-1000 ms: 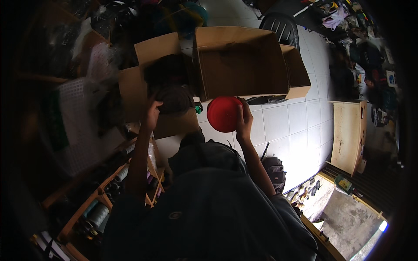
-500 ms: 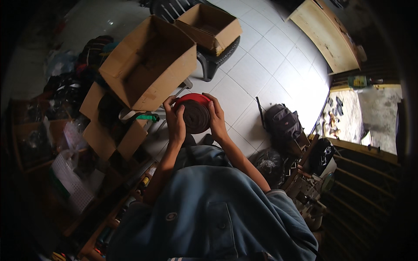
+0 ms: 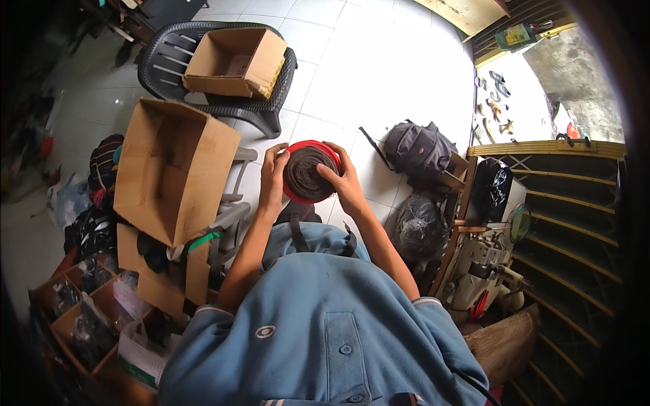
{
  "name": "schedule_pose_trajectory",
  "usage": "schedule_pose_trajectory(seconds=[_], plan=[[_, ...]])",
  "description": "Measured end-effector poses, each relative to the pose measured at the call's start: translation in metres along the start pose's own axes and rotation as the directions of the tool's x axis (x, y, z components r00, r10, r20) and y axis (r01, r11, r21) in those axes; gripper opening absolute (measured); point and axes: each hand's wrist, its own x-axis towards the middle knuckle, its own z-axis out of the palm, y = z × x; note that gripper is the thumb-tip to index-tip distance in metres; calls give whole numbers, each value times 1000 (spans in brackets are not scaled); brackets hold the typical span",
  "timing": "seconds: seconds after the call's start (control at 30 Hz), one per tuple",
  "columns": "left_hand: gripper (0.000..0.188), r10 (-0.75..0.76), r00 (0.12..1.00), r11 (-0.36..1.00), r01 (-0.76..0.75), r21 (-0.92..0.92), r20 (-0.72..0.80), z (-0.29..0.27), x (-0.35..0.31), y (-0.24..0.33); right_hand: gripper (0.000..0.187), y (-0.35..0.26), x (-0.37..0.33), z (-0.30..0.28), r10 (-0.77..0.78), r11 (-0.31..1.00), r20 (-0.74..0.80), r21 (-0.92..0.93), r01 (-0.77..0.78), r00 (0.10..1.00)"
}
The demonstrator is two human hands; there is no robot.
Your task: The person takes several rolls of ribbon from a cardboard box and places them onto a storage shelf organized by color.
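Between both my hands is a coiled roll of dark brown strap-like material (image 3: 313,172) with a bright red rim or outer layer. I hold it above my lap, its coiled face turned toward me. My left hand (image 3: 273,177) grips the left edge, fingers around the red rim. My right hand (image 3: 348,184) wraps the right side, its thumb resting on the coiled face. The far side of the roll and some fingertips are hidden. I cannot make out exactly what the coiled material is.
An open cardboard box (image 3: 177,172) stands at my left; a smaller box (image 3: 235,62) rests on a black plastic chair (image 3: 288,84). To the right are a dark backpack (image 3: 420,150), a black plastic bag (image 3: 421,227) and a sewing-machine-like device (image 3: 484,260). A compartmented wooden tray (image 3: 74,318) lies lower left.
My view has turned toward the right and the picture is brighter. Both hands still hold the roll, which has tilted; more red rim shows, and my right thumb now lies on its coiled face.
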Motion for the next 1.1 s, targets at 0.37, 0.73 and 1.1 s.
schedule_pose_trajectory(seconds=[0.37, 0.73, 1.1], plan=[[40, -142, 987, 983, 149, -107, 71, 43, 131, 41, 54, -50, 119, -19, -52, 998, -107, 24, 55, 993], [37, -54, 998, 998, 53, -31, -29, 16, 137, 54, 59, -52, 143, 12, -55, 998, -34, -38, 54, 998], [39, -82, 912, 946, -56, -321, -403, -94, -36, -28, 54, 23, 56, 79, 122, 992, 332, -65, -106, 936]])
